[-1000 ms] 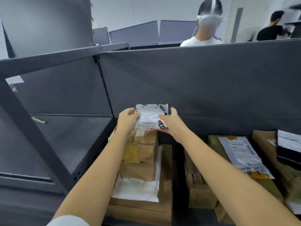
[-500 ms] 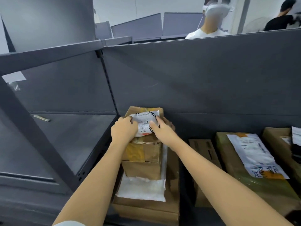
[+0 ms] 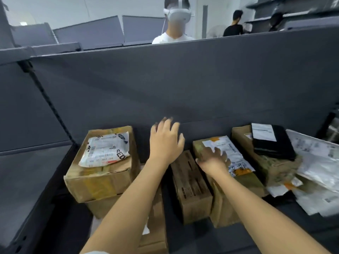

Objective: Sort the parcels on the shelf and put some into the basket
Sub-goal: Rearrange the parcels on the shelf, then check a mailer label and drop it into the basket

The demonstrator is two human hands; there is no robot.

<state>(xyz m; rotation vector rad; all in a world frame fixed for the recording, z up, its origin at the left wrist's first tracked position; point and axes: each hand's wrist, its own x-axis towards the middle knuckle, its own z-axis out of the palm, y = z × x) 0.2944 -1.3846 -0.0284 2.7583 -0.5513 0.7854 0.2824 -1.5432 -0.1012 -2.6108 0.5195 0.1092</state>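
**Both grips bare, the mailer lying on the big box**

The white plastic mailer with black lettering and a barcode label [image 3: 107, 149] lies flat and a little askew on top of the large brown cardboard box banded with yellowish tape [image 3: 99, 182]. That box stands on the dark grey metal shelf [image 3: 293, 222]. It rests on a flatter brown carton [image 3: 156, 228] that shows below it.

My left grip [image 3: 165, 142] is just right of the large box, over the dark gap between it and the next parcels. The palm faces down and the fingers are spread with nothing in them. The fingertips are blurred and close to the grey back panel [image 3: 183, 85] that rises behind the large box. I cannot tell whether they touch it.

My right grip [image 3: 213, 158] is further right of the large box, fingers splayed wide and empty. It is over the near part of an olive-brown wrapped parcel with a long white label [image 3: 238, 162]. The blur there keeps me from telling whether the fingers touch the parcel or hover just above it.

Between the large box and that olive parcel sits a narrow brown cardboard carton with dark print on its top [image 3: 190, 187], just beside the parcel. Past the olive parcel, a flat black packet with a white label [image 3: 271, 143] lies on another brown cardboard parcel [image 3: 267, 167]. Beyond that is a heap of pale plastic bags [image 3: 315, 165], the thing farthest right of the large box.

Over the back panel, behind the large box, a person in a white shirt [image 3: 165, 38] stands wearing a white headset.
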